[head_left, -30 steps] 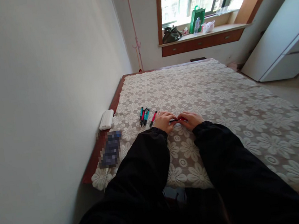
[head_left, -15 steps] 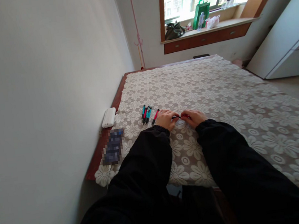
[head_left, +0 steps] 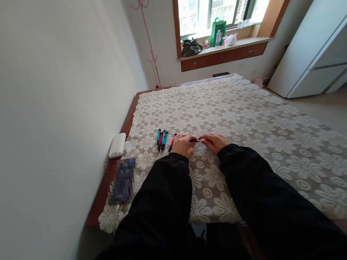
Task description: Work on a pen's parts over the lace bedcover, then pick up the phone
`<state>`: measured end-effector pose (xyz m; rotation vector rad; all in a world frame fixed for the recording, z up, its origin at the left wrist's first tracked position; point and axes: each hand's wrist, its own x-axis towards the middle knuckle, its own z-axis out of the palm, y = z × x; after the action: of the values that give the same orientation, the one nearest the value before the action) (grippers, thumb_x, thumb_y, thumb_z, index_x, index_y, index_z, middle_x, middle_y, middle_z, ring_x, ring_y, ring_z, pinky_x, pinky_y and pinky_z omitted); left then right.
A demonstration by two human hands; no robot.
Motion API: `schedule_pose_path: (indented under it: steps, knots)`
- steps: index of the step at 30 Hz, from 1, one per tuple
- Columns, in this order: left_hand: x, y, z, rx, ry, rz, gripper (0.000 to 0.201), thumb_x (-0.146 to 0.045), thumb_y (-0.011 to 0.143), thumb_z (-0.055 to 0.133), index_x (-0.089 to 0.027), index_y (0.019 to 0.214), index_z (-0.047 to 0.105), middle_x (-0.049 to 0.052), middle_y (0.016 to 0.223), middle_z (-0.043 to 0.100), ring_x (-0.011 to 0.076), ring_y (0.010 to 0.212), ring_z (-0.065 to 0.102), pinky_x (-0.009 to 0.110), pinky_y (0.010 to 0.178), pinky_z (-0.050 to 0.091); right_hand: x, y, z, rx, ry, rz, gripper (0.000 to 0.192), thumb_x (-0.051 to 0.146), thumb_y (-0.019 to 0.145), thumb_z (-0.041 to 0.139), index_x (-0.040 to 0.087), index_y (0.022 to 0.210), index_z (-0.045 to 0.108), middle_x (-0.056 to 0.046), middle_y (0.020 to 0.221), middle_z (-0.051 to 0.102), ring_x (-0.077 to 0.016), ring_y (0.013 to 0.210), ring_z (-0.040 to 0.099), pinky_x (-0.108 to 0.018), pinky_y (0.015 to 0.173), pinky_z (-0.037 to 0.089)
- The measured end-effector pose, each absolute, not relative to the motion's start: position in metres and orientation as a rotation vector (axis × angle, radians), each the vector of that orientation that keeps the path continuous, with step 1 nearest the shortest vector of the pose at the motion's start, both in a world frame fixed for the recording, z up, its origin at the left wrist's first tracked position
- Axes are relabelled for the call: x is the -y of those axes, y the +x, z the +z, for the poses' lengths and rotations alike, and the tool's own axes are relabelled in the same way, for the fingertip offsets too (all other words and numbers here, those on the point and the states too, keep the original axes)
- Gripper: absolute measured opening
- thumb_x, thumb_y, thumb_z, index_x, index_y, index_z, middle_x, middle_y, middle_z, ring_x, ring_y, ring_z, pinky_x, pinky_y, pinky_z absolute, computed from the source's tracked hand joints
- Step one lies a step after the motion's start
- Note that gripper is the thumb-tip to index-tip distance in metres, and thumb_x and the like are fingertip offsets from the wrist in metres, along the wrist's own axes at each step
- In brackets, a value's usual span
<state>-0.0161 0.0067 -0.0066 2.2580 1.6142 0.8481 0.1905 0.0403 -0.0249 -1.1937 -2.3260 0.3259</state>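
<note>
My left hand [head_left: 183,145] is closed, its fingertips pinching a small black pen part [head_left: 193,141]. Facing it, my right hand [head_left: 217,142] is closed on a red pen barrel [head_left: 208,141], mostly covered by the fingers. A thin, pale piece shows in the narrow gap between the two; whether they are joined there I cannot tell. Beside my left hand lies a red-and-black pen [head_left: 172,143], partly hidden by it. Further left, several teal and red pens [head_left: 163,141] rest side by side on the flowered lace tablecloth [head_left: 217,175].
At the table's left edge, by the wall, sit a white box-shaped device [head_left: 117,145] and a blurred-out dark flat object [head_left: 123,181]. Beyond the table stands a pink coat rack [head_left: 148,36]. A green bag [head_left: 217,33] and a dark bag [head_left: 191,47] are on the windowsill.
The view has shifted, so everything sits lower and further left. Between the hands, the black part and red barrel look slightly further apart, with a pale bit showing.
</note>
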Motion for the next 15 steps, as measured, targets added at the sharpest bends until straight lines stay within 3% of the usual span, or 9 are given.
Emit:
schedule_pose_path:
  steps: [15]
  knots:
    - [-0.0087,-0.0176,-0.0114,-1.739,2.2,0.844,0.02,-0.024,0.085,0.064,-0.027,0.102,0.074,0.003,0.105,0.076,0.0225,0.112,0.061,0.043,0.115,0.031,-0.0391,0.1888,-0.019,2.309,-1.387,0.247,0.025,0.035,0.094,0.052,0.028,0.102,0.075,-0.003,0.096,0.073,-0.0188,0.084,0.065,-0.029,0.074,0.043]
